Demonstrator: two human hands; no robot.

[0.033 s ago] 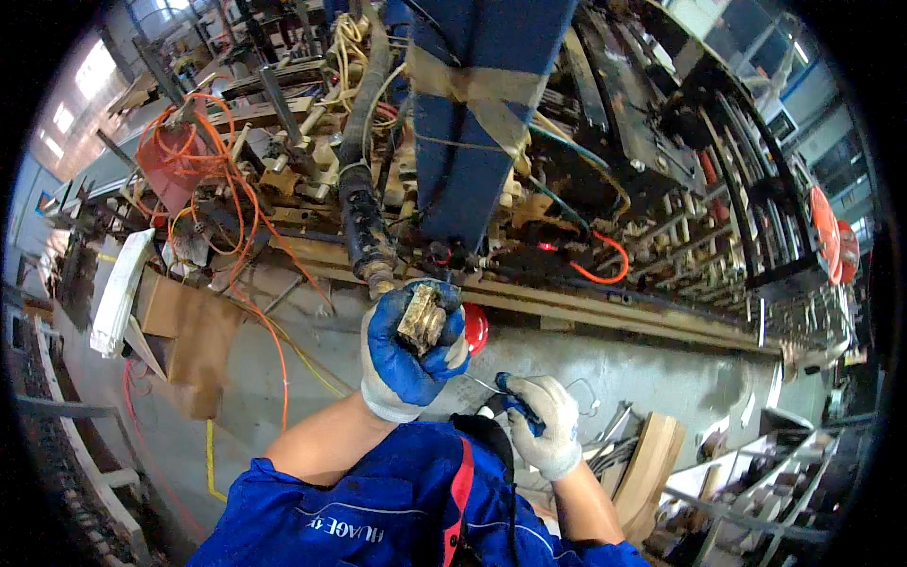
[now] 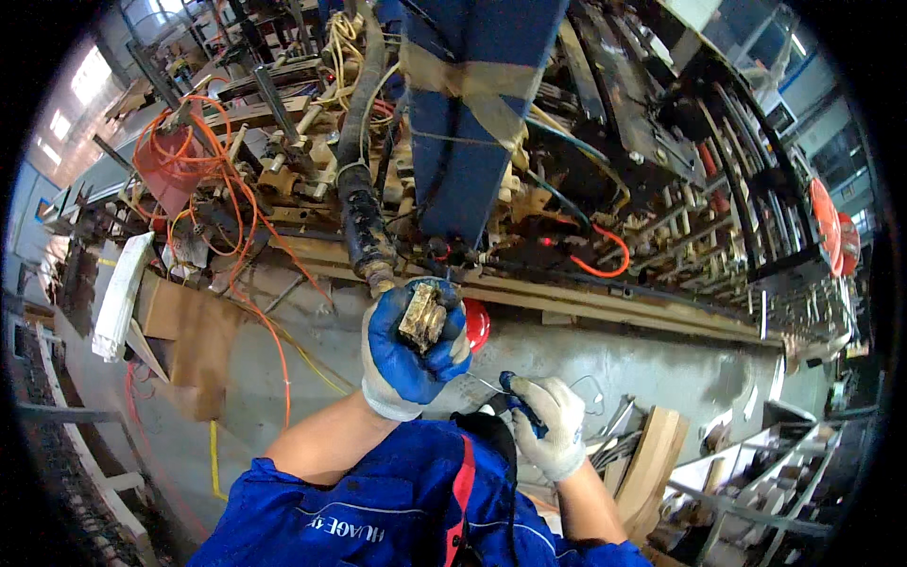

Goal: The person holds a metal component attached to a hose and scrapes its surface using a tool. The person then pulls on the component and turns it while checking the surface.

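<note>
My left hand (image 2: 411, 350), in a white glove with blue coating, grips a grimy, brass-coloured metal fitting (image 2: 421, 314) at the lower end of a thick, black, worn hose (image 2: 364, 227). Just behind it is a rounded red object (image 2: 479, 324). Lower and to the right, my right hand (image 2: 543, 425), gloved alike, is closed round a dark handle, with a thin metal shaft (image 2: 484, 383) pointing from it toward my left hand. The shaft's tip is hidden or too small to make out.
A blue column (image 2: 453, 161) with tape rises ahead from a cluttered machine (image 2: 680, 189). Orange tubing (image 2: 250, 208) hangs at left above cardboard (image 2: 194, 369) and a white bundle (image 2: 123, 293). Wooden boards (image 2: 652, 454) and a metal cart (image 2: 765, 472) stand at lower right on the grey floor (image 2: 312, 397).
</note>
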